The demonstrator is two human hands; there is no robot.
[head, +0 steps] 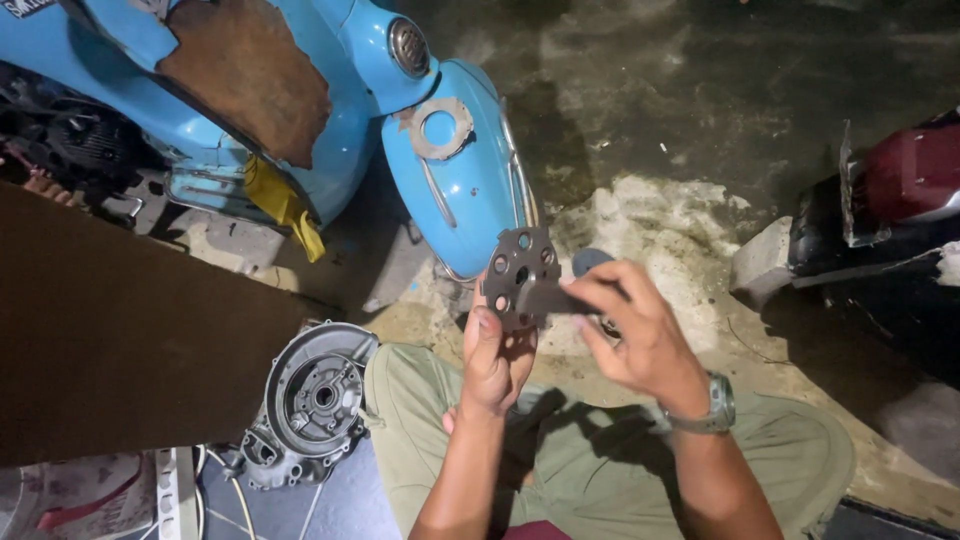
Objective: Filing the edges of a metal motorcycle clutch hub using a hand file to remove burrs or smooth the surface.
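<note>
The left hand (492, 358) is closed on the lower edge of a dark round plate (520, 268) pierced with holes, holding it upright in front of the person above the knees. The right hand (632, 328) pinches a small flat grey strip (548, 298) between thumb and fingers and lays it across the face of the plate, so the two hands meet at the plate. A watch (716, 404) sits on the right wrist. Part of the plate's lower half is hidden behind the left fingers and the strip.

Below the hands lie the person's legs in olive trousers (600, 470). Just beside the left knee an engine casing (312, 398) of grey metal rests on the floor, its round open face turned up, with thin wires (236, 492) trailing near it. A broad brown board (120, 340) fills the left side and hides what lies under it.

Beyond the plate stands a blue scooter (460, 180); a grey gasket (440, 126) lies on its rounded side panel, a torn brown seat (250, 70) tops it, and a yellow rag (282, 206) hangs from its body. The concrete floor (680, 120) is stained and patchy. At the right edge, well apart, is a dark vehicle with a red tail lamp (908, 172).
</note>
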